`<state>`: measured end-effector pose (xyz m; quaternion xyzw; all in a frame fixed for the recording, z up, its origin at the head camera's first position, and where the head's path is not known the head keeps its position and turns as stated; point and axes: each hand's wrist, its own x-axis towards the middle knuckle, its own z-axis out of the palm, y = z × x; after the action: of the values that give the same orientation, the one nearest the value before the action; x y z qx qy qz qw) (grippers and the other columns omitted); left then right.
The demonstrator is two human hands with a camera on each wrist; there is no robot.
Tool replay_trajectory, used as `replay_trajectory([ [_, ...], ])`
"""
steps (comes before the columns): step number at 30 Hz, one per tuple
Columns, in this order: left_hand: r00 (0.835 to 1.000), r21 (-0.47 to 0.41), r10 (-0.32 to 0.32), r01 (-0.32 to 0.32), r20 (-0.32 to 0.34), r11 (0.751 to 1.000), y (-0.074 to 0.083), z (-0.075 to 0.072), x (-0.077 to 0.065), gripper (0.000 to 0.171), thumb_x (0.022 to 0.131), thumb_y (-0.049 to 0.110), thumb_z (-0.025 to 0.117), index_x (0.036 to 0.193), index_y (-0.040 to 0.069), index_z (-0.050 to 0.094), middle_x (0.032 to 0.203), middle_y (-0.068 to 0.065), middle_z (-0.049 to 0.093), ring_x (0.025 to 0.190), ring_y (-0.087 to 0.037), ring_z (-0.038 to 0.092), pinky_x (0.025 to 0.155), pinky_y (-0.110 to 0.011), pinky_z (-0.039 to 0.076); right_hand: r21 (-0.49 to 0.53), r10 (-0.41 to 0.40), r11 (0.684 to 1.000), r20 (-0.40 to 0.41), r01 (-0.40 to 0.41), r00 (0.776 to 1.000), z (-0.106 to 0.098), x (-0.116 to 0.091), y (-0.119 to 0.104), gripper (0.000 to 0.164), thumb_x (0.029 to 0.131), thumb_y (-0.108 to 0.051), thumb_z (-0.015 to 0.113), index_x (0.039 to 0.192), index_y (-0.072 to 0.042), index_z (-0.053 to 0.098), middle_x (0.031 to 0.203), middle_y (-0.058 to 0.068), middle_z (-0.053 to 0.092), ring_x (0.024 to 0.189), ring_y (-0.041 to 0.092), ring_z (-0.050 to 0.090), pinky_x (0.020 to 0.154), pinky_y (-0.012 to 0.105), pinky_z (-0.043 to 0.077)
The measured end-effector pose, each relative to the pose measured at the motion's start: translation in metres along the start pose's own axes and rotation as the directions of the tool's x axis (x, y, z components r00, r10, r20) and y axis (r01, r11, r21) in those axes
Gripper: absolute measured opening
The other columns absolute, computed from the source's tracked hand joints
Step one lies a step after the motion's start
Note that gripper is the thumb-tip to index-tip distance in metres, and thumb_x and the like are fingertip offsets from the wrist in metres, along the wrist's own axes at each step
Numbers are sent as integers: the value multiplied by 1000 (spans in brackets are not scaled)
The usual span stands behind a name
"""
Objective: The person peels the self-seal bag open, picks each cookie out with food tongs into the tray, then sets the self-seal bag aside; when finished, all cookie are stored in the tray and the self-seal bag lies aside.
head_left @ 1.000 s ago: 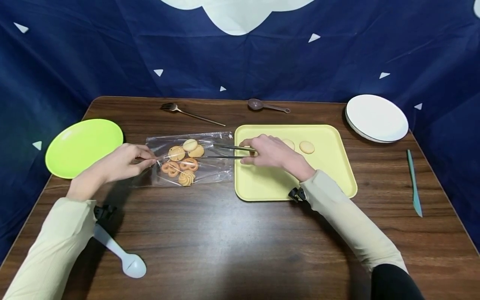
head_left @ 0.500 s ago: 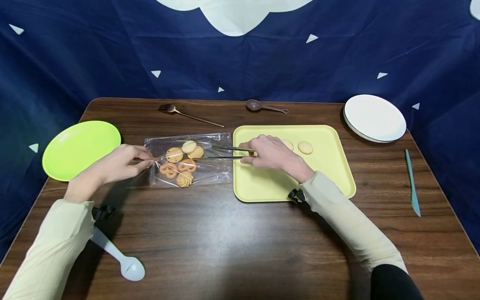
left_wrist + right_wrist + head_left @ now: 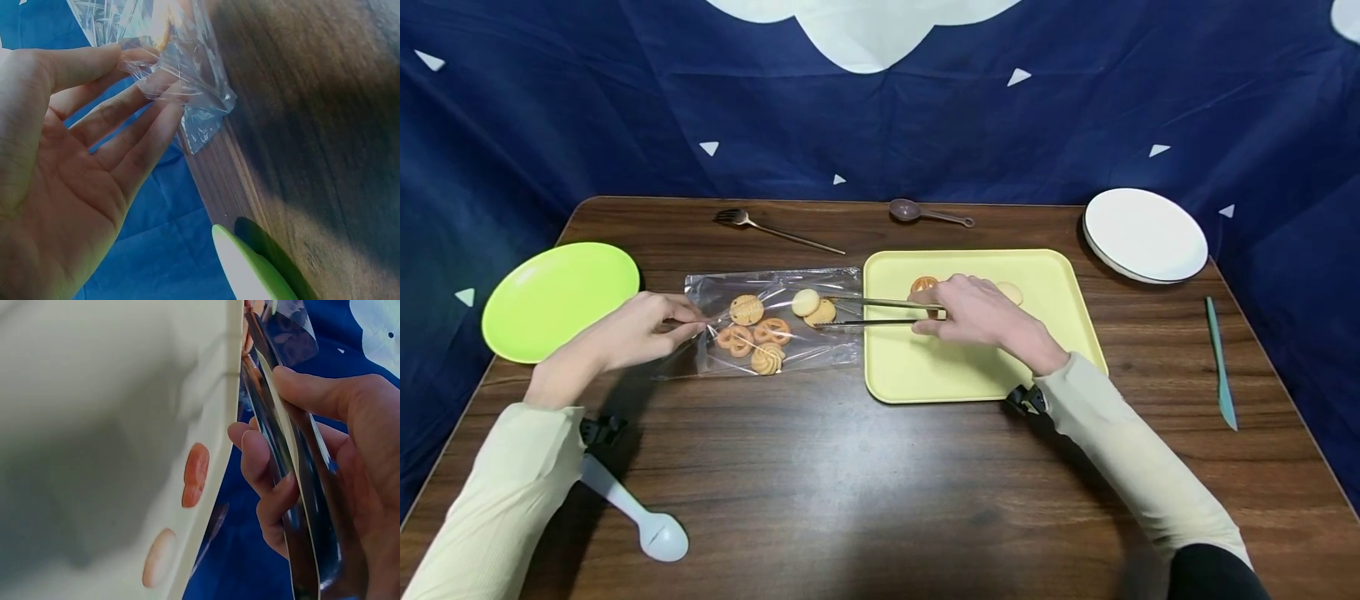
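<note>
My left hand (image 3: 642, 332) pinches the left edge of a clear plastic bag (image 3: 831, 354) lying on the table; the left wrist view shows the crumpled film (image 3: 203, 119) between thumb and fingers. In the bag are pretzel-shaped cookies (image 3: 772, 331), a swirled cookie (image 3: 767, 359) and round ones, including a pale round cookie (image 3: 806, 302). With my right hand (image 3: 973, 311) I hold metal tongs (image 3: 891, 303) over the yellow tray (image 3: 925, 379). Their tips reach into the bag's right end, around a golden round cookie (image 3: 821, 314) under the pale one.
A pretzel cookie (image 3: 924, 284) and a round cookie (image 3: 1009, 292) lie on the tray, partly behind my right hand. Around them are a green plate (image 3: 557, 300), fork (image 3: 782, 232), brown measuring spoon (image 3: 906, 210), white bowls (image 3: 1145, 233), teal knife (image 3: 1221, 362) and pale blue spoon (image 3: 662, 536).
My right hand and the tongs have moved to the right. Two round cookies at the tips have slid right inside the bag. My left hand keeps its pinch on the bag.
</note>
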<state>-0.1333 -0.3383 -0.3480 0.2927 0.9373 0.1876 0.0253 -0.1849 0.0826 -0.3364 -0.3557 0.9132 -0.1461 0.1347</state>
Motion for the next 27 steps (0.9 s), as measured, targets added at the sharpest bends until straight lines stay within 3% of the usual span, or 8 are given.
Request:
replay_trajectory([
  [5,1000,-1,6,-6,3,1000,-1,1,-1,9,83,0,66,85,3,75,85,-4,67,68,-10,58,55,-27,44,-51,-5,999,-9,4,1000,-5,-8,-1,47,87,-41,64,128,-16,61,69,1,60,47,10,30,42,32,31],
  [12,1000,-1,2,-2,9,1000,1,1,-1,11,84,0,65,85,3,75,85,-4,66,67,-8,56,54,-26,43,-85,-50,995,-16,49,999,-13,-16,-4,43,87,-40,65,123,-18,64,61,-7,47,48,11,35,42,32,31],
  [18,1000,-12,-10,11,22,1000,2,2,-2,12,84,-1,63,86,1,75,86,-5,67,67,-9,55,53,-25,43,-24,-25,999,23,25,999,-20,-20,-3,48,86,-38,66,128,-16,60,59,-8,51,49,9,30,46,31,30],
  [25,999,-9,-22,22,29,1000,1,2,-3,12,85,-1,63,87,1,75,86,-4,67,69,-10,57,55,-27,44,38,-7,999,39,5,999,-23,-25,4,47,86,-38,67,127,-16,61,56,-6,34,48,7,22,46,30,27],
  [27,999,-11,-23,24,31,1000,1,2,-4,12,85,-1,63,87,1,75,85,-4,67,68,-10,56,54,-26,43,55,-6,998,39,4,999,-23,-27,7,46,86,-37,67,126,-16,62,60,-5,43,47,7,20,47,30,27],
])
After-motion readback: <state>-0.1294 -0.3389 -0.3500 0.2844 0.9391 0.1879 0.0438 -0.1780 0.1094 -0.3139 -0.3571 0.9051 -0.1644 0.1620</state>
